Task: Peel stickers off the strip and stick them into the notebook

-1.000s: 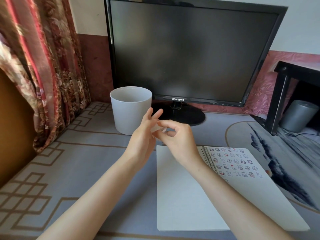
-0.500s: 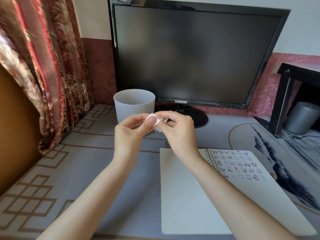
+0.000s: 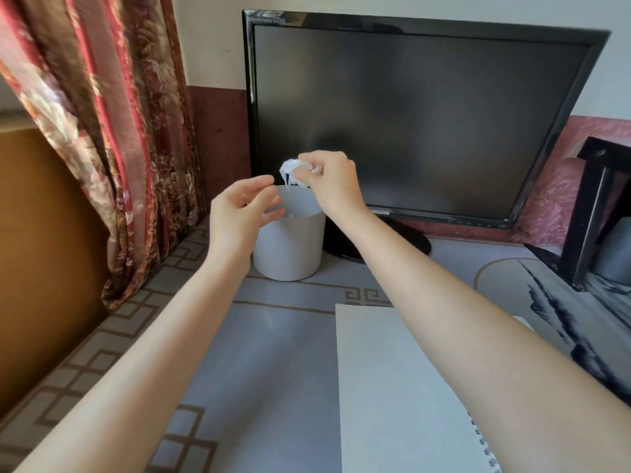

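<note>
1. Right hand: fingers and thumb pinched on a crumpled white paper wad, which I judge to be spent sticker backing. It is held in the air just above the mouth of the plain white round cup.
2. Left hand: loosely curled, fingers apart and holding nothing. It hovers in front of the cup's near rim; I cannot tell if it touches the rim.
3. Step in hand, as I read it: dropping the waste into the cup. To do it well, I would centre the wad over the opening before letting go. Light paper may cling to the fingers, so spread them fully. Keep the left hand off the rim so the cup isn't tipped.
4. Orientation of the wad: balled up, with no clear long axis. One thin tail hangs straight down toward the cup's mouth.
5. White spiral-bound notebook: lying open and flat on the grey patterned surface, near right. The visible blank page runs lengthwise away from me toward the black flat-screen monitor, with the binding at its right edge. The right forearm hides the rest.
</note>
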Tool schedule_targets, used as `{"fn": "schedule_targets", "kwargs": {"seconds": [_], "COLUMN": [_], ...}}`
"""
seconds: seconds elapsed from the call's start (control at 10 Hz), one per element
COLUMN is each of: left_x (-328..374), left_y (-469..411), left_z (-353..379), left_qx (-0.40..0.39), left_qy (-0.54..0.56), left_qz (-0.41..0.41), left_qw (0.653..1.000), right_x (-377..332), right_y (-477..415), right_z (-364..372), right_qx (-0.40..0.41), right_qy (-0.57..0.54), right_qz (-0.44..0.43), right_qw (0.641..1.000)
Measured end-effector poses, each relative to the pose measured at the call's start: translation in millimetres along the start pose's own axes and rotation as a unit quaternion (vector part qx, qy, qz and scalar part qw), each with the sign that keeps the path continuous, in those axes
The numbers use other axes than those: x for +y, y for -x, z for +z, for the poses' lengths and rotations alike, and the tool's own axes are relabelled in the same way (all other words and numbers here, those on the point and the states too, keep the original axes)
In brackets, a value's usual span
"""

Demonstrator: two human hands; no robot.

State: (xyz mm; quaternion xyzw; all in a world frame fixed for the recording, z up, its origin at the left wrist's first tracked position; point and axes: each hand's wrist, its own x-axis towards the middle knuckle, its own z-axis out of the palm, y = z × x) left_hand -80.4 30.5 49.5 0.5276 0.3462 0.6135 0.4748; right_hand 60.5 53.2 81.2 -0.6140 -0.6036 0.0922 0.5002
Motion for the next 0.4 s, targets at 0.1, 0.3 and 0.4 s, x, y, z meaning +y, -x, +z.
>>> {"fn": "schedule_targets", "kwargs": {"seconds": [0.1, 0.3, 0.4], "left_x": [-8.9, -17.9, -14.0], "left_y": [1.3, 8.0, 16.1], "left_z": [-6.9, -12.3, -10.1], "left_qx": [-0.003, -0.025, -0.042], "left_qy": [-0.025, -0.029, -0.031], "left_qz": [-0.002, -0.022, -0.027], "left_qw": [1.0, 0.999, 0.998], "right_x": [8.6, 5.3, 4.3], "right_y": [-6.0, 17.8, 42.2], "right_z": [5.6, -25.9, -57.0], "right_qx": [-0.061, -0.047, -0.027], "right_qy": [0.156, 0.023, -0.041], "right_qz": [0.008, 0.011, 0.019], "right_qw": [0.986, 0.999, 0.999]}}
